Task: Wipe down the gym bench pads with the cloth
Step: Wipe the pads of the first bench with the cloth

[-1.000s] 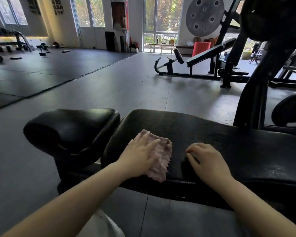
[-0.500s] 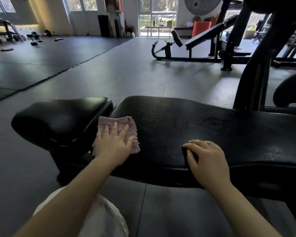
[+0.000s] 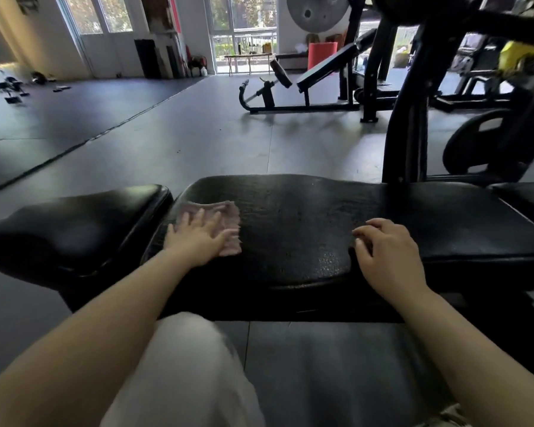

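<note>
Pink cloth point(image 3: 211, 223) flat under our left hand point(image 3: 198, 241), fingers spread, at long pad point(image 3: 305, 211) end. Right hand point(image 3: 386, 257) braces pad edge, fingers loosely curled, holding nothing. We judge seat pad point(image 3: 74, 223) not yet wiped.

Location: a gym. Indicators: a padded black bench point(image 3: 290, 229) in the foreground, an incline bench point(image 3: 327, 67) on a steel frame beyond it, a weight plate point(image 3: 475, 146) on a rack at right, dark rubber floor mats point(image 3: 59, 124), and small weights point(image 3: 11, 90) at far left.
</note>
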Motion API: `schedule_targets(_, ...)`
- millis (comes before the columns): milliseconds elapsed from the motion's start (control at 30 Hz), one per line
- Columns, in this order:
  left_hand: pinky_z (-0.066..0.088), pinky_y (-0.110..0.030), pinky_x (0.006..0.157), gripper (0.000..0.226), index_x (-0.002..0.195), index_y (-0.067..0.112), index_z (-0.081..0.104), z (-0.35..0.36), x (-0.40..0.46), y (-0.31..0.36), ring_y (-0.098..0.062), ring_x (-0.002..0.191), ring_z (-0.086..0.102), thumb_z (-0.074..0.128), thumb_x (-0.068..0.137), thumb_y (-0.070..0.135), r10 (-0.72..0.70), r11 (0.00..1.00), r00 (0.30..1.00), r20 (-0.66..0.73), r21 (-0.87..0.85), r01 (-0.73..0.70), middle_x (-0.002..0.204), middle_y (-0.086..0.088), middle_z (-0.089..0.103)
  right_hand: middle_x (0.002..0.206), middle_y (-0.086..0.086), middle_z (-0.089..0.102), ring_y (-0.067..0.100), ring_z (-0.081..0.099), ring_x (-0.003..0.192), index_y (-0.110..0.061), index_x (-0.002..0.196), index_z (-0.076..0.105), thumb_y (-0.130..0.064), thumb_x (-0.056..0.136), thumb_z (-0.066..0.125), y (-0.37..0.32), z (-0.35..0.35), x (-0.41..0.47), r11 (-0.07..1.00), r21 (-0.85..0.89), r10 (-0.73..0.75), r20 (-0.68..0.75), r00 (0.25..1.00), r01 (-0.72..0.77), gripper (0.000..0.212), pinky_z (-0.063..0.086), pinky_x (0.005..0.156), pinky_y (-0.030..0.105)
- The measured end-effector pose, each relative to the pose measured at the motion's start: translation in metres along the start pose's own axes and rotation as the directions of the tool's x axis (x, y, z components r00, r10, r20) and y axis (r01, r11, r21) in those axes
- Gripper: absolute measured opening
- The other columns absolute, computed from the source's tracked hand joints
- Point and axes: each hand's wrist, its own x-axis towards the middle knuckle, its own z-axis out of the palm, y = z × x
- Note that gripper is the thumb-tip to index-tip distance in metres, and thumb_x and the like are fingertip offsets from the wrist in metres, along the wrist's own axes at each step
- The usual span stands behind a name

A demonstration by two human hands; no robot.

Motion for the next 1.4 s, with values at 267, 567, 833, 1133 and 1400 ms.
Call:
schedule_targets(267,-0.008,-0.049,0.115,0.059,0.149,0.037,-0.002,0.010,-0.016,0.110,-0.031,0.144,-0.013,0.014,0.097,0.056,0.138,0.990,0.989,0.047,-0.021,-0.137,0.158,-0.002,-0.013,0.128,0.005,0.053,0.029,0.045,0.117,-0.024,0.125,0.059,-0.034,0.097,0.045,0.025,-0.021,-0.019,0.976,-0.201,0.116,0.123,0.986,-0.090,0.033,0.038,0.092,0.038)
schedule_targets(567,-0.004,-0.047,0.116,0.064,0.148,0.040,0.001,0.011,0.007,0.101,-0.023,0.145,-0.011,0.018,0.092,0.066,0.375,0.925,0.927,0.022,0.059,-0.376,0.158,0.005,-0.009,0.126,-0.004,0.057,0.020,0.047,0.116,-0.024,0.127,0.059,-0.036,0.095,0.048,0.037,-0.029,-0.017,0.984,-0.179,0.030,0.186,0.982,0.004,0.035,0.040,0.093,0.032)
schedule_targets(833,-0.007,-0.055,0.114,0.077,0.150,0.037,0.000,-0.010,0.100,0.015,-0.035,0.143,-0.015,0.016,0.085,0.075,-0.174,0.983,0.981,0.081,-0.050,0.179,0.158,-0.002,-0.012,0.084,-0.005,0.070,0.021,0.059,0.069,-0.021,0.094,0.075,-0.041,0.080,0.043,0.050,-0.016,-0.017,0.987,-0.141,-0.070,0.018,0.997,0.072,0.040,0.048,0.060,0.031)
schedule_targets(1133,-0.010,-0.051,0.115,0.056,0.149,0.037,-0.006,0.004,0.054,0.220,-0.030,0.143,-0.015,0.014,0.098,0.053,0.477,0.876,0.874,0.090,0.031,-0.482,0.157,0.003,-0.014,0.092,-0.003,0.071,0.023,0.061,0.074,-0.020,0.100,0.074,-0.037,0.081,0.045,0.054,-0.015,-0.021,0.988,-0.108,-0.112,-0.019,0.994,0.109,0.039,0.051,0.065,0.034)
schedule_targets(1400,-0.004,-0.041,0.118,0.075,0.144,0.039,-0.016,0.031,-0.039,0.140,-0.019,0.144,-0.016,-0.013,0.076,0.071,0.763,0.632,0.647,-0.003,0.216,-0.745,0.154,0.013,-0.015,0.099,0.002,0.071,0.025,0.063,0.080,-0.014,0.103,0.072,-0.027,0.080,0.041,0.062,-0.023,-0.021,0.977,-0.106,-0.178,0.078,0.981,0.186,0.041,0.054,0.068,0.036)
